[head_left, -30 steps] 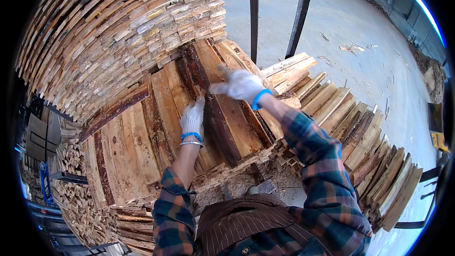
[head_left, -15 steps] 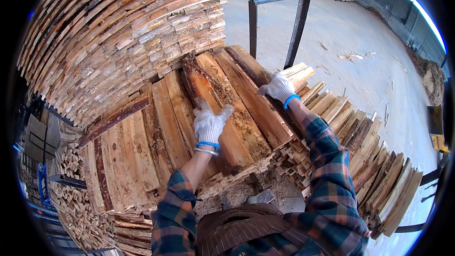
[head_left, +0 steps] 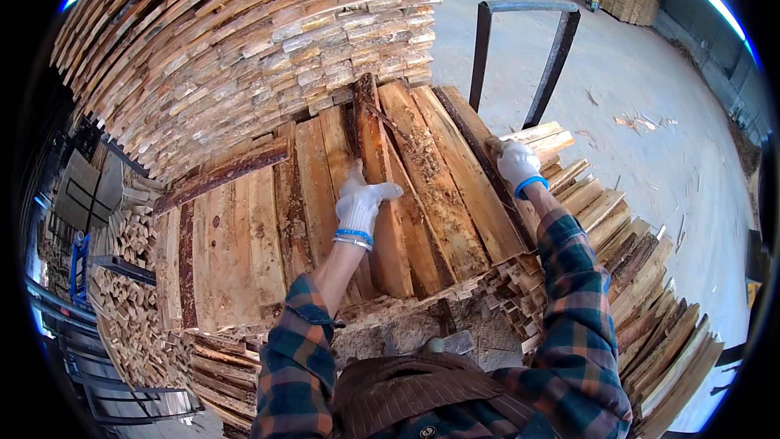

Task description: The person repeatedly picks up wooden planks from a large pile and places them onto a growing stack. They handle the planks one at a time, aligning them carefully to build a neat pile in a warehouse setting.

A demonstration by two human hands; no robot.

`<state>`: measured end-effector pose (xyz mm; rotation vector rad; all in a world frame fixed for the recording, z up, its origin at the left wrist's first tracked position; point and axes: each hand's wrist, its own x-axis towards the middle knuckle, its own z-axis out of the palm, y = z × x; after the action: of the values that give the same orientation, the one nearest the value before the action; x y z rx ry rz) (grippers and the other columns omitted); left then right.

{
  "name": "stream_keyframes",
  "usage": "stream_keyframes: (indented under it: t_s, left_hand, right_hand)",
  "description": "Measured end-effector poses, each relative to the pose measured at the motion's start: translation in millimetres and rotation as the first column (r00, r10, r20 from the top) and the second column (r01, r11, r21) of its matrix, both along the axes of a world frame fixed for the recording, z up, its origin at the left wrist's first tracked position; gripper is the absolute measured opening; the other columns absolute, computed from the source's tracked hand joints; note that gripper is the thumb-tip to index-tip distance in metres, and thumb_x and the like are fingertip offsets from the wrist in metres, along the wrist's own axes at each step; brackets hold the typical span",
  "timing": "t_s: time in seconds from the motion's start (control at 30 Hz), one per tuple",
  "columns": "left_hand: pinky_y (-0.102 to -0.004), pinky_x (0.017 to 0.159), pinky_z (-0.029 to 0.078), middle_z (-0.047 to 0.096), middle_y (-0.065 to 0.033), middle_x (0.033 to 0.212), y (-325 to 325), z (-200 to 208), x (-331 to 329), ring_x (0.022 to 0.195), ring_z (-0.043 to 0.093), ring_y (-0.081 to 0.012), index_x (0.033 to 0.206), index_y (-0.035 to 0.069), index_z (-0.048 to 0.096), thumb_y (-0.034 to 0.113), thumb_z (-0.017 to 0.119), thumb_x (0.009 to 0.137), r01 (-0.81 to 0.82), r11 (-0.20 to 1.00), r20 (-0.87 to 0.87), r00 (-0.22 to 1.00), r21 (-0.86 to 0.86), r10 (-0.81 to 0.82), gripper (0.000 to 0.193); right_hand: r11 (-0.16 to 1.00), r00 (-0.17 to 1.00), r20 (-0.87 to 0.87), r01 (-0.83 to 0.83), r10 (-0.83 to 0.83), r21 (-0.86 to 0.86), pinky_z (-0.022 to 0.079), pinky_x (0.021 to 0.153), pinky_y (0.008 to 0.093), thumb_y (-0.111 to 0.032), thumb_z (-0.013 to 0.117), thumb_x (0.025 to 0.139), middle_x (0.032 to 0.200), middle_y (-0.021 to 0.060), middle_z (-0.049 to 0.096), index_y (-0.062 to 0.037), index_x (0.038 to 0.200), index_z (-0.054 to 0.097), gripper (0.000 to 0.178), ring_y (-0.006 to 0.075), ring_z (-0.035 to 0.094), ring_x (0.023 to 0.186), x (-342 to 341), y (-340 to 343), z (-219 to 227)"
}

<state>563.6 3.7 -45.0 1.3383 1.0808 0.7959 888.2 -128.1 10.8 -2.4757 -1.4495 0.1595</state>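
My left hand (head_left: 359, 210), in a white knit glove with a blue cuff, grips a bark-streaked wooden board (head_left: 392, 236). Its thumb lies across the face and its fingers are at the left edge. The board looks tilted, with its far end against the stacked wall of planks. My right hand (head_left: 520, 167), gloved the same way, is curled at the right edge of the dark-edged board (head_left: 467, 126); its fingertips are partly hidden. Between them lies a rough, bark-flecked board (head_left: 443, 195). More boards (head_left: 231, 236) lie side by side to the left.
A tall stack of planks (head_left: 268, 57) rises at the back left. An upright metal frame (head_left: 528, 6) stands beyond the boards. Staggered timber (head_left: 642, 276) runs down the right side, and cut pieces (head_left: 134, 317) are piled at the left. Splinters (head_left: 638, 122) litter the concrete floor.
The view has swung left, so the scene sits further right. My left hand has shifted the bark-streaked board leftward and tilted it. My right hand stays at the right board's edge.
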Motion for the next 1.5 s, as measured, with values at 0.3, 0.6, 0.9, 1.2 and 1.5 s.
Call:
stream_keyframes:
  t_s: [0.3, 0.6, 0.9, 1.2, 1.5]
  left_hand:
    - [-0.0428, 0.089, 0.053, 0.058, -0.0146, 0.113, -82, 51, -82, 0.103, 0.06, -0.0303, 0.148, 0.01, 0.029, 0.007, 0.063, 0.075, -0.122, 0.98, 0.849, 0.491, -0.154, 0.195, 0.082]
    - [-0.0438, 0.095, 0.047, 0.058, -0.0124, 0.125, -110, 97, -320, 0.114, 0.055, -0.0281, 0.131, 0.007, 0.051, 0.023, 0.063, 0.089, -0.331, 0.943, 0.889, 0.422, -0.028, 0.175, 0.047]
    - [-0.0354, 0.066, 0.056, 0.066, -0.0126, 0.096, -189, -32, -779, 0.078, 0.064, -0.0245, 0.1, 0.001, 0.063, 0.024, 0.057, 0.091, -0.944, 0.177, 0.906, -0.197, -0.278, 0.373, 0.025]
    - [-0.0239, 0.066, 0.051, 0.069, -0.0073, 0.088, -159, 26, -631, 0.073, 0.062, -0.0126, 0.103, 0.002, 0.07, 0.015, 0.062, 0.09, -0.86, 0.386, 0.052, 0.426, 0.335, 0.903, 0.019]
    - [-0.0265, 0.073, 0.057, 0.07, -0.0093, 0.1, -52, 67, -605, 0.072, 0.064, -0.0113, 0.112, 0.002, 0.066, 0.009, 0.065, 0.09, -0.825, 0.466, 0.161, 0.532, 0.319, 0.831, 0.023]
  right_hand:
    - [0.677, 0.475, -0.535, -0.682, 0.698, 0.278, 0.048, 0.095, 0.0359, -0.059, 0.057, 0.087, 0.126, 0.0261, 0.058, -0.0074, 0.149, 0.027, 0.087, 0.0327, 0.059, 0.116, -236, -21, 97]
    - [0.472, 0.452, -0.169, -0.876, 0.876, 0.098, 0.05, 0.087, 0.0413, -0.033, 0.08, 0.068, 0.125, 0.0223, 0.052, -0.0169, 0.144, 0.043, 0.086, 0.038, 0.058, 0.107, -429, 22, 98]
    - [0.155, 0.159, -0.024, -0.98, 0.987, -0.124, 0.048, 0.093, 0.0462, -0.039, 0.073, 0.072, 0.139, 0.0215, 0.043, -0.0278, 0.142, 0.046, 0.076, 0.0414, 0.053, 0.114, -568, 22, 102]
    - [0.263, 0.248, 0.098, -0.942, 0.964, -0.209, 0.048, 0.091, 0.0483, -0.032, 0.072, 0.076, 0.133, 0.0214, 0.044, -0.0273, 0.138, 0.049, 0.066, 0.0404, 0.052, 0.112, -547, 59, 34]
    - [0.239, 0.236, -0.161, -0.971, 0.958, -0.001, 0.048, 0.095, 0.0393, -0.029, 0.07, 0.076, 0.129, 0.0155, 0.056, -0.0231, 0.135, 0.054, 0.062, 0.0325, 0.059, 0.107, -539, 71, 32]
